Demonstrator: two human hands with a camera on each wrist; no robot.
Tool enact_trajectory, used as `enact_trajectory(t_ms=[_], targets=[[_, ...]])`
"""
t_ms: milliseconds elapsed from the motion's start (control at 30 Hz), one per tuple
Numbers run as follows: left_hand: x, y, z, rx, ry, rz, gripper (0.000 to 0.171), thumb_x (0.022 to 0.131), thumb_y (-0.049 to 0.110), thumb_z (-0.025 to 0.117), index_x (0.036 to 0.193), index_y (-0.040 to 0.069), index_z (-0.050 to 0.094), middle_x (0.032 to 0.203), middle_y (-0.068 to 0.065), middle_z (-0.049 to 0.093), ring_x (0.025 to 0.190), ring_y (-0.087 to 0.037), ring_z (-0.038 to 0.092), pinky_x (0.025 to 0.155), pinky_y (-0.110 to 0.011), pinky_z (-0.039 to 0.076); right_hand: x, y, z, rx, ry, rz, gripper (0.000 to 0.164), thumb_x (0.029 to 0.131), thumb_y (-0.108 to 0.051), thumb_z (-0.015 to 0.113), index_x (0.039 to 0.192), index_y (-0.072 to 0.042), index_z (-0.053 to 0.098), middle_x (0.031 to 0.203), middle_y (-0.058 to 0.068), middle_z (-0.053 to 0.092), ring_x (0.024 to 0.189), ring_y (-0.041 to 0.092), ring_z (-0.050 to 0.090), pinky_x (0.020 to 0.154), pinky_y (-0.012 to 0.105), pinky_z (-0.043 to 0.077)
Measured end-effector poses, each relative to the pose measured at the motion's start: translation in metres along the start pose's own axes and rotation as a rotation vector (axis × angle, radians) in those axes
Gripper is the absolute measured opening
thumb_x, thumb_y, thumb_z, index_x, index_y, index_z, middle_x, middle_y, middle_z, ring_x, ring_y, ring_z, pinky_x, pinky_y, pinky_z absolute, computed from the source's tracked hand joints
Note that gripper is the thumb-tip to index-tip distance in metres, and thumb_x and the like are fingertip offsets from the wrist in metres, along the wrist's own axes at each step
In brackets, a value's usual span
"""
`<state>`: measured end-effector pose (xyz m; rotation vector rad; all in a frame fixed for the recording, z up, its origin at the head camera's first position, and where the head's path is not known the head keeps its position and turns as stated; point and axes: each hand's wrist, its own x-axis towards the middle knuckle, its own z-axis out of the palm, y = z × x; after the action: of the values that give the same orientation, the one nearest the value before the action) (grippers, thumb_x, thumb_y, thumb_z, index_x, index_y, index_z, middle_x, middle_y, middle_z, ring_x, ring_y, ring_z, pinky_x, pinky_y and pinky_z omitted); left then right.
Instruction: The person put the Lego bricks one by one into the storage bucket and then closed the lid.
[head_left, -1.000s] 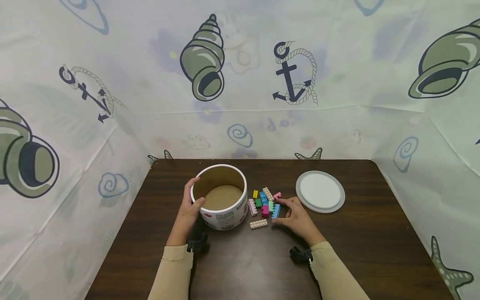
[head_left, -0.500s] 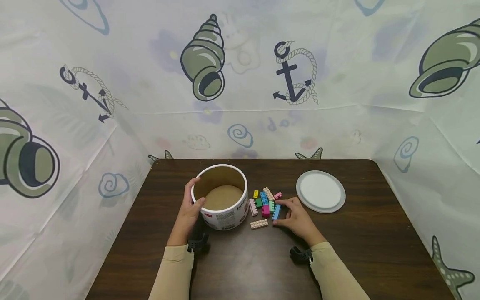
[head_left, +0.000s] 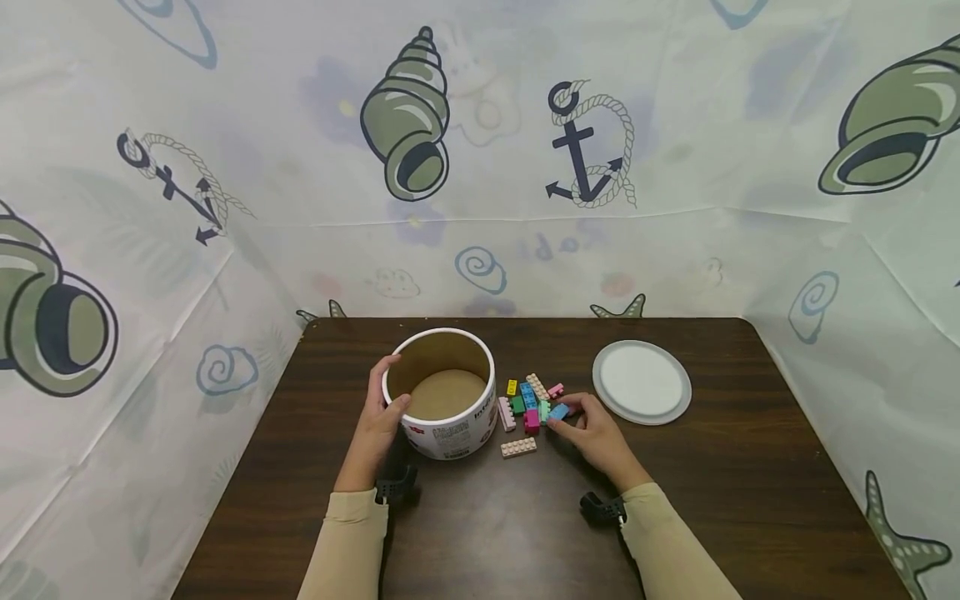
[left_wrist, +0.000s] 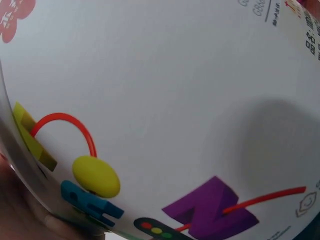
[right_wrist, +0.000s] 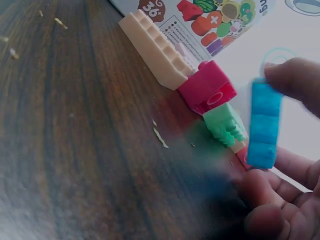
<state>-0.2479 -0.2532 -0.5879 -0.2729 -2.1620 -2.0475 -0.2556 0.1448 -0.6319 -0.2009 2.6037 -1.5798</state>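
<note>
My left hand (head_left: 378,429) grips the rim of a white round tub (head_left: 454,435), thumb over the inner edge. Printed shapes cover the tub wall (left_wrist: 165,90) in the left wrist view. On the tub's right, my right hand (head_left: 597,433) pinches a blue toy brick (head_left: 558,412) between thumb and fingers; the right wrist view shows this blue brick (right_wrist: 264,125) end to end between them. Close beside it lie a mint-green brick (head_left: 544,411), a magenta brick (head_left: 532,421) and another blue brick (head_left: 528,395). A peach brick (head_left: 518,448) lies nearer the front.
Behind the right hand a round white lid (head_left: 642,382) lies flat on the dark wooden table (head_left: 750,483). Yellow (head_left: 512,387), green (head_left: 517,406) and pale pink (head_left: 506,414) bricks sit by the tub. A printed sheet (head_left: 480,150) hangs around the table.
The blue brick in my right hand has turned from nearly upright in the view to a slant and shifted slightly right, its near end swinging away from me. The left hand and tub stay put.
</note>
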Motion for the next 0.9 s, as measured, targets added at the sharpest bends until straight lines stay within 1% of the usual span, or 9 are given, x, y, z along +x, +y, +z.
enact_trajectory(t_ms=[133,233,300,433,533,633,733,800,900], targets=[[0.002,-0.001,0.002,-0.023,-0.012,0.009,0.074,0.100,0.010,0.062,0.167,0.015,0.029,0.169,-0.022,0.027,0.144,-0.043,0.039,0.105,-0.020,0.047,-0.001,0.001,-0.003,0.048,0.012,0.016,0.046,0.103,-0.044,0.073,0.136,-0.015,0.062,0.115,0.008,0.061,0.094,0.020,0.054,0.079,0.028,0.047],[0.003,-0.002,0.004,-0.029,-0.019,0.012,0.074,0.101,0.011,0.063,0.167,0.015,0.028,0.169,-0.022,0.027,0.143,-0.041,0.040,0.105,-0.020,0.047,0.000,0.003,-0.005,0.038,0.020,0.005,0.038,0.106,-0.048,0.066,0.131,-0.019,0.065,0.117,0.006,0.063,0.104,0.020,0.057,0.089,0.034,0.048],[0.003,-0.002,0.006,-0.034,-0.022,0.014,0.074,0.102,0.011,0.063,0.167,0.015,0.028,0.170,-0.022,0.027,0.143,-0.042,0.040,0.105,-0.021,0.047,0.001,0.004,-0.006,0.045,0.026,0.009,0.034,0.108,-0.050,0.063,0.129,-0.023,0.066,0.117,0.006,0.065,0.105,0.021,0.058,0.091,0.037,0.048],[0.005,-0.001,0.008,-0.047,-0.023,0.020,0.075,0.101,0.010,0.064,0.167,0.016,0.029,0.169,-0.021,0.028,0.144,-0.045,0.038,0.107,-0.023,0.048,0.002,0.005,-0.008,0.144,0.032,0.051,0.034,0.111,-0.052,0.057,0.127,-0.022,0.065,0.103,0.009,0.061,0.086,0.020,0.056,0.077,0.033,0.047],[0.006,-0.002,0.008,-0.043,-0.020,0.014,0.074,0.101,0.009,0.063,0.167,0.016,0.029,0.169,-0.022,0.027,0.144,-0.042,0.040,0.106,-0.022,0.048,0.002,0.001,-0.007,0.278,0.023,0.087,0.039,0.112,-0.052,0.053,0.129,-0.017,0.058,0.085,0.009,0.052,0.067,0.020,0.046,0.059,0.031,0.041],[0.005,-0.002,0.006,-0.041,-0.019,0.005,0.073,0.103,0.007,0.062,0.167,0.016,0.029,0.170,-0.024,0.025,0.144,-0.039,0.041,0.107,-0.021,0.047,0.002,-0.007,-0.003,0.400,0.008,0.083,0.042,0.113,-0.052,0.051,0.129,-0.014,0.050,0.073,0.005,0.044,0.059,0.017,0.040,0.051,0.027,0.035],[0.002,-0.003,0.003,-0.033,-0.017,-0.009,0.072,0.106,0.008,0.061,0.168,0.018,0.028,0.171,-0.023,0.023,0.145,-0.040,0.038,0.106,-0.019,0.046,0.002,-0.019,0.003,0.513,-0.023,0.034,0.040,0.114,-0.050,0.049,0.125,-0.012,0.045,0.071,0.004,0.041,0.057,0.016,0.037,0.048,0.025,0.032],[0.000,-0.003,0.001,-0.029,-0.018,-0.012,0.071,0.107,0.008,0.061,0.168,0.019,0.027,0.171,-0.022,0.022,0.145,-0.043,0.035,0.106,-0.018,0.045,0.003,-0.029,0.008,0.581,-0.034,-0.015,0.037,0.114,-0.048,0.049,0.120,-0.012,0.045,0.071,0.004,0.039,0.056,0.015,0.036,0.047,0.023,0.031],[-0.001,-0.002,-0.001,-0.024,-0.023,-0.009,0.071,0.107,0.009,0.060,0.169,0.018,0.026,0.172,-0.022,0.021,0.146,-0.041,0.035,0.106,-0.017,0.045,0.004,-0.049,0.013,0.675,-0.062,-0.097,0.033,0.115,-0.047,0.046,0.115,-0.014,0.045,0.072,0.005,0.036,0.056,0.014,0.033,0.047,0.023,0.031]])
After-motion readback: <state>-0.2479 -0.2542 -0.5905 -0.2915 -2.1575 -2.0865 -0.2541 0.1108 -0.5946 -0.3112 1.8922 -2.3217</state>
